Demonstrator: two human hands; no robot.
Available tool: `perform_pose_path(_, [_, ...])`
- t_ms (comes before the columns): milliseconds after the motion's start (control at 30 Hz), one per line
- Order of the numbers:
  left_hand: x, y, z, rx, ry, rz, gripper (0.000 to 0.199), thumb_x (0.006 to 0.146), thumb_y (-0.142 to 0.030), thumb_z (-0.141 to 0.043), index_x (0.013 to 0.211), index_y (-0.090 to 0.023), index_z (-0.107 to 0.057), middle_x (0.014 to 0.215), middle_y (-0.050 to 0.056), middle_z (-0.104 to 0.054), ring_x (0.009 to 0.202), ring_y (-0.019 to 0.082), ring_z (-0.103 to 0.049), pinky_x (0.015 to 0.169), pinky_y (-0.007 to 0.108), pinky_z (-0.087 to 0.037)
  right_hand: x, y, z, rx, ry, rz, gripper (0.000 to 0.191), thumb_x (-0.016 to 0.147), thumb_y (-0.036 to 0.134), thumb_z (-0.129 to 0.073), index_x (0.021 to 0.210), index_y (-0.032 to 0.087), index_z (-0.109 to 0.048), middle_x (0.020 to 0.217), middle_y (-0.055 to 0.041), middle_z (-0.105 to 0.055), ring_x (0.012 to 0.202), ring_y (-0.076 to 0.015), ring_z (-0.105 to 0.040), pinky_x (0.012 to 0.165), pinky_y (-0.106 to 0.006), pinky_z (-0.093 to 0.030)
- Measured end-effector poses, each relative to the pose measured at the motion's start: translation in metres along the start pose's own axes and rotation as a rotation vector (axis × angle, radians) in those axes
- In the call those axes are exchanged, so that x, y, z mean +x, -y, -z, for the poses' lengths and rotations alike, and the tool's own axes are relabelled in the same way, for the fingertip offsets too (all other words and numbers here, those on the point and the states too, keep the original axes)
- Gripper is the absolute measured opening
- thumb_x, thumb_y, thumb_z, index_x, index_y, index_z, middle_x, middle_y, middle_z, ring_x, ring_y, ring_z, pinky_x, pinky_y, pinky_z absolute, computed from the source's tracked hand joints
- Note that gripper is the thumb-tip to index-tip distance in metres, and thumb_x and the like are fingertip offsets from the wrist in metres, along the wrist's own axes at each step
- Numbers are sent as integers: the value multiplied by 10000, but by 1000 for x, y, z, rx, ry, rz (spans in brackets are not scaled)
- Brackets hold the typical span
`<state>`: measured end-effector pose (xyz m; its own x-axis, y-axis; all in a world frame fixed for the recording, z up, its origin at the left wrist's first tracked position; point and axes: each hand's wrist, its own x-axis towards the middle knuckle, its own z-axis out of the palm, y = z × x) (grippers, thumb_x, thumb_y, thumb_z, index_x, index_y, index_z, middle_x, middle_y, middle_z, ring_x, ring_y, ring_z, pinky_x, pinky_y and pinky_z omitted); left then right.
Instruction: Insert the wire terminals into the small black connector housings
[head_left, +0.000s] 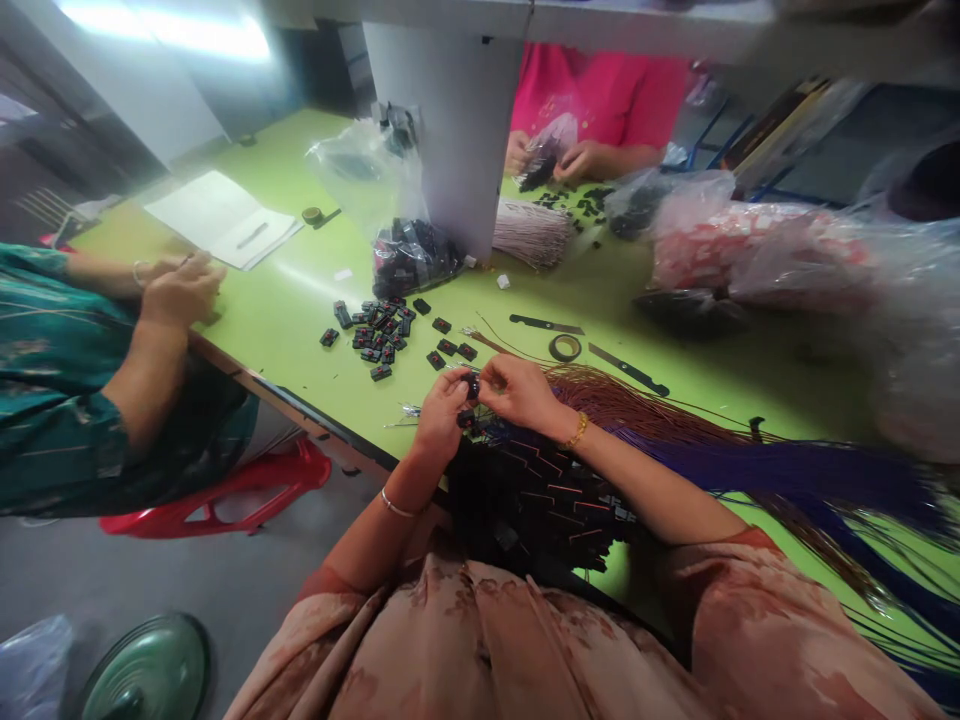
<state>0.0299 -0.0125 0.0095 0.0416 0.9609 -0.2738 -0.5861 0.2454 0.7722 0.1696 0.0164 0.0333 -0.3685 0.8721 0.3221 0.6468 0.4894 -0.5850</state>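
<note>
One small black part [471,385], pinched
Left hand [441,412] grips it; right hand [519,392] bunches just right of it, its hold and the long axis unclear.

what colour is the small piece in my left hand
The small piece looks black, best seen in the head view.

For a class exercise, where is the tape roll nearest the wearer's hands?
In the head view, right of centre, the tape roll lies on the green table between two dark-handled blades, beyond the right hand.
</note>
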Motion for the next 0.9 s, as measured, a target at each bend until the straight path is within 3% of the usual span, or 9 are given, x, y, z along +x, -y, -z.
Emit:
perform_pose_path(200, [-3, -1, -3, 48, -38, -33, 288, 677, -220, -731, 930, -154, -611, 811, 12, -649, 681, 88, -572, 669, 225, -446, 0, -2, 6, 67, 52, 80, 75, 778, 184, -509, 722, 170, -557, 677, -21, -572, 623, -120, -482, 605, -238, -339])
perform_pose_path(433, [-8, 1, -7, 115, -77, -59, 273, 682, -213, -717, 920, -147, -601, 791, 11, -639, 679, 88, -557, 661, 221, -435, -3, 0, 7, 79, 101, 31, 79, 740, 164, -517, 663, 165, -537, 596, 8, -529, 559, -99, -420, 561, -235, -294])
perform_pose_path(567, [-29, 1, -18, 330, -72, -241, 228, 777, -264, -650, 986, -178, -617, 900, 45, -653, 815, 145, -588, 753, 279, -465, 9, -3, 29, 224, 223, -16, 163, 803, 237, -496, 680, 158, -567, 604, 18, -540, 555, -88, -424, 557, -224, -308])
perform_pose_path(633, [-46, 2, -30, 523, 59, -410, 220, 838, -305, -589, 1019, -196, -648, 998, 78, -661, 952, 190, -588, 887, 339, -449, 22, -4, 42, 270, 241, -86, 236, 840, 301, -474, 700, 150, -590, 625, 7, -564, 575, -93, -444, 563, -227, -320])
perform_pose_path(733, [-66, 10, -51, 816, 471, -567, 316, 840, -426, -575, 1040, -203, -677, 1041, 117, -669, 1017, 248, -583, 963, 412, -418, 43, 3, 44, 239, 351, -78, 209, 807, 289, -514, 694, 145, -616, 615, 10, -580, 566, -92, -444, 556, -229, -312])
perform_pose_path(800, [-73, 17, -62, 956, 678, -626, 449, 779, -551, -604, 1016, -177, -684, 980, 144, -674, 988, 278, -595, 935, 440, -435, 52, 14, 30, 216, 523, -7, 168, 780, 239, -537, 678, 147, -632, 600, 13, -593, 554, -89, -448, 559, -227, -311])
perform_pose_path(900, [-79, 24, -68, 1043, 800, -697, 565, 734, -651, -587, 958, -143, -689, 917, 170, -671, 970, 303, -605, 910, 459, -448, 55, 35, -6, 62, 652, 90, 91, 716, 186, -602, 649, 155, -655, 608, -6, -625, 557, -98, -471, 556, -232, -307])
